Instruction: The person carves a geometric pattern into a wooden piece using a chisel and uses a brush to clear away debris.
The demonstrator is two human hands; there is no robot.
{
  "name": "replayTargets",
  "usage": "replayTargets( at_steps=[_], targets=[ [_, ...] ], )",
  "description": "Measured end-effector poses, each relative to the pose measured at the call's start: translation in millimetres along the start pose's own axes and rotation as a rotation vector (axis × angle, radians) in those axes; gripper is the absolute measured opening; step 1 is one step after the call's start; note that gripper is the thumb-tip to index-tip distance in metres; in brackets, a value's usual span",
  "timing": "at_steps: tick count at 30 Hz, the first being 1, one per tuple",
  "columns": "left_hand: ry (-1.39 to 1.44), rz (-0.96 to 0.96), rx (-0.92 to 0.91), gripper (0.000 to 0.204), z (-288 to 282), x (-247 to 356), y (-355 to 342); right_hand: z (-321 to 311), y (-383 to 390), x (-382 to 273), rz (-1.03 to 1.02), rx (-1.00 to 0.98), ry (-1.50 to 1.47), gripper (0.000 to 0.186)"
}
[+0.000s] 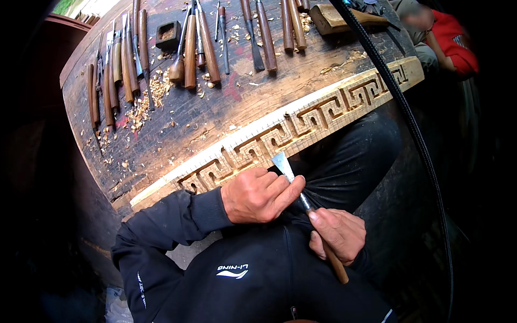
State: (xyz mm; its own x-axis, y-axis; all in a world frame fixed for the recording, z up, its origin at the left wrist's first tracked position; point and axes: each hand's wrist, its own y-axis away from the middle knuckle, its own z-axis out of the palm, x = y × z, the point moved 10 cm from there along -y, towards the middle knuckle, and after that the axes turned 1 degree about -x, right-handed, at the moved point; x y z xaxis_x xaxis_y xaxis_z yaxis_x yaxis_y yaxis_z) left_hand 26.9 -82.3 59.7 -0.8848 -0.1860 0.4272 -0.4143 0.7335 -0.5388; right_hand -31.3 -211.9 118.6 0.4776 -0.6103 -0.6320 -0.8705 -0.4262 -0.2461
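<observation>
Both of my hands are on one wood chisel (pixel 307 203) with a broad steel blade and a brown wooden handle. My left hand (pixel 261 195) is closed around the shank just behind the blade. Farther back, my right hand (pixel 340 235) grips the handle, whose butt end sticks out below the palm. The flared cutting edge is at the near edge of a long pale board (pixel 331 114) carved with a repeating angular key pattern; whether it touches the wood I cannot tell. Pencil grid lines show on the board, and my left sleeve covers part of its near left end.
Several chisels and gouges (pixel 129 67) lie along the far side of the worn wooden bench (pixel 237 102). Among them are a small dark square box (pixel 168 35), a wooden mallet (pixel 339 20) and wood shavings (pixel 156 91). A black cable (pixel 412 121) hangs at right; beyond it sits a person in red (pixel 452 43).
</observation>
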Motion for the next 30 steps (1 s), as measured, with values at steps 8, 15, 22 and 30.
replayTargets(
  at_steps=[8,15,22,30],
  targets=[
    [0.008,-0.012,0.011,0.034,-2.0,-1.4,-1.5,6.9,6.4,5.8,-0.037,0.007,-0.001,0.042],
    [-0.003,-0.031,-0.001,0.034,0.5,-2.9,-1.7,9.0,10.8,15.0,-0.045,0.011,-0.026,0.045],
    [-0.003,-0.048,-0.002,0.038,2.2,-4.7,0.1,11.7,12.3,20.5,-0.056,0.036,-0.052,0.046],
    [0.048,-0.154,0.003,0.047,-2.4,-16.0,0.9,17.1,-0.6,20.4,-0.051,0.049,-0.023,0.041]
  ],
)
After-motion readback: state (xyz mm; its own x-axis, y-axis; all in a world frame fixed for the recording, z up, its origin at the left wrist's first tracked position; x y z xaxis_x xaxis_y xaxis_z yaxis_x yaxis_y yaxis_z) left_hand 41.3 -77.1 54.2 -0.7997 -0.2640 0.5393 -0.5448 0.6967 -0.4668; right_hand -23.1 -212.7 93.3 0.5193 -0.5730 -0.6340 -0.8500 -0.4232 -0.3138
